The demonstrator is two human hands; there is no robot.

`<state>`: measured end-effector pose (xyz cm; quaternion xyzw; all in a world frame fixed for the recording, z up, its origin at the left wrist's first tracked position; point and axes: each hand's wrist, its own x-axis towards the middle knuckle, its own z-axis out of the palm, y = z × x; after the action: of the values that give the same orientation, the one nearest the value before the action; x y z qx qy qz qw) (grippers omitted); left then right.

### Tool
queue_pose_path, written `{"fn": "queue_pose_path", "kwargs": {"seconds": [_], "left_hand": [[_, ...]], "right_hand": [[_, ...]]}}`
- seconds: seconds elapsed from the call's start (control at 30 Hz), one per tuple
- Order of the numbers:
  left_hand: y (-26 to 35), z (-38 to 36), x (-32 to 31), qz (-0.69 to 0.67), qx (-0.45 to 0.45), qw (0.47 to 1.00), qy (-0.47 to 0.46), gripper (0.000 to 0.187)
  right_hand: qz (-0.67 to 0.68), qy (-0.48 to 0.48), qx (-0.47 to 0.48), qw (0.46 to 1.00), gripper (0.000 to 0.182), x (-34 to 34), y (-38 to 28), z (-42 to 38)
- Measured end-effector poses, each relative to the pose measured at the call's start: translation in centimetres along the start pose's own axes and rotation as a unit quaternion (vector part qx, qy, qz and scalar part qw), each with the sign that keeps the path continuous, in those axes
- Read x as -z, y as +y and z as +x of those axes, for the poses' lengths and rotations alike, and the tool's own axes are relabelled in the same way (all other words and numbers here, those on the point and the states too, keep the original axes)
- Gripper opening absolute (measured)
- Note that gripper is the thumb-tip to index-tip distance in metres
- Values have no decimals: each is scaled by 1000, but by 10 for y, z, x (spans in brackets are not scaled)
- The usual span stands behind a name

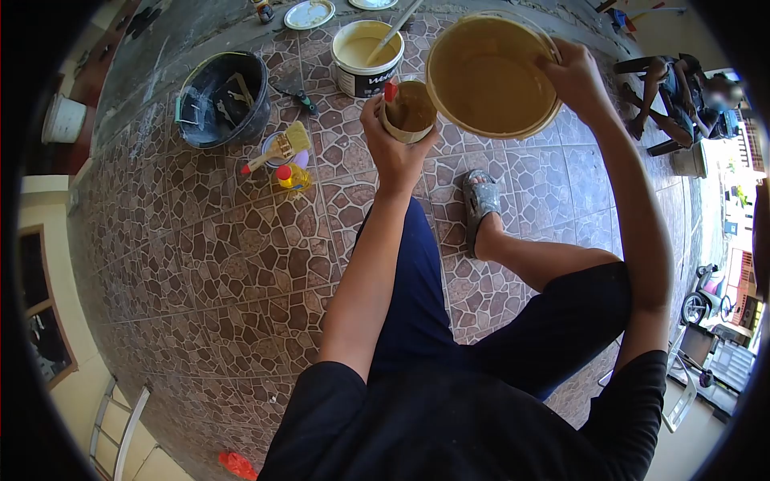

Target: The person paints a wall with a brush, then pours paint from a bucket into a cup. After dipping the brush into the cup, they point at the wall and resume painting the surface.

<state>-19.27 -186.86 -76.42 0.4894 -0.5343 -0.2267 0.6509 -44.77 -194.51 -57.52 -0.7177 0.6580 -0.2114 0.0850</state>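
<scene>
Fingers of the left hand (401, 160) curled tight around a small paint cup (423, 96), where a red-tipped handle (391, 91) leaned, its lower end hard to make out. Just right of that grip, the right hand (576, 80) was clamped on the rim of an ochre-smeared bucket (449, 72), whose outer base was hidden. Beyond the cup stood a labelled paint tub (373, 83), its lettering only partly legible; the stick (395, 32) slanting from it was cut off at the top.
</scene>
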Motion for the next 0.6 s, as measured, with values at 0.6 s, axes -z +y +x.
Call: {"fn": "queue_pose_path", "kwargs": {"seconds": [0.6], "left_hand": [[-10, 5, 19, 12, 18, 993, 114, 98]], "right_hand": [[366, -130, -151, 909, 37, -126, 65, 6]]}}
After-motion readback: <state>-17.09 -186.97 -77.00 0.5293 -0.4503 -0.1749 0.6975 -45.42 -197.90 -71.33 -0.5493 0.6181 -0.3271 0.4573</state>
